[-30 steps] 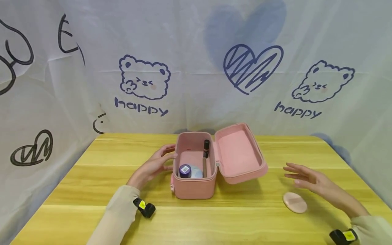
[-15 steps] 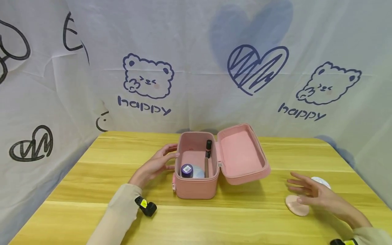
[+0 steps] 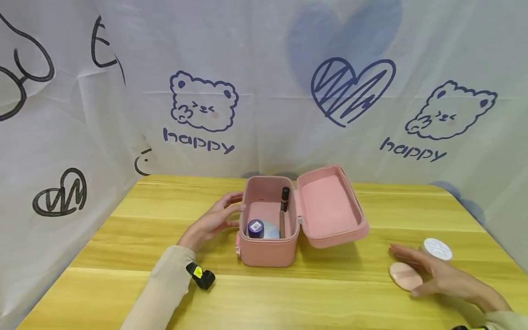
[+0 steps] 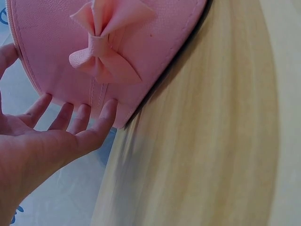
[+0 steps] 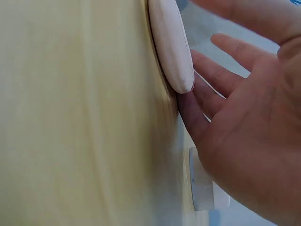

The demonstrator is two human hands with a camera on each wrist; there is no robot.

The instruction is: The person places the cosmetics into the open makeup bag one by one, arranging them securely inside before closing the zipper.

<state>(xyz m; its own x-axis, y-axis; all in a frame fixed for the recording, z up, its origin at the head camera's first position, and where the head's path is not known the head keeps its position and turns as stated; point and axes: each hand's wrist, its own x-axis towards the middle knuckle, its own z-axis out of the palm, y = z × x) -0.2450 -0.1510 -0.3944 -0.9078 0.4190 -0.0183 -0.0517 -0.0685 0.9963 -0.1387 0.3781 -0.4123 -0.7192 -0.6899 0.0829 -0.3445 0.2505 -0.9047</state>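
Observation:
A pink cosmetic case (image 3: 268, 253) stands on the table with its lid (image 3: 332, 206) folded open to the right. My left hand (image 3: 214, 220) rests its spread fingertips against the case's left side, below a pink bow (image 4: 101, 52) in the left wrist view. On the right, a pale beige makeup puff (image 3: 405, 277) lies flat on the wood. My right hand (image 3: 443, 275) hovers low around it, thumb at the near side and fingers beyond, loosely bent. In the right wrist view the puff (image 5: 171, 47) sits between table and fingers, not pinched.
Inside the case are a purple-lidded jar (image 3: 255, 229), a light blue rounded item (image 3: 271, 230), a brown stick (image 3: 282, 224) and a black-capped tube (image 3: 285, 197). A round white container (image 3: 439, 249) stands behind my right hand. A printed cloth (image 3: 280, 137) hangs behind the table.
My right hand has lowered toward the puff and now partly covers it. The white container behind it has come into sight. My left hand stays at the case.

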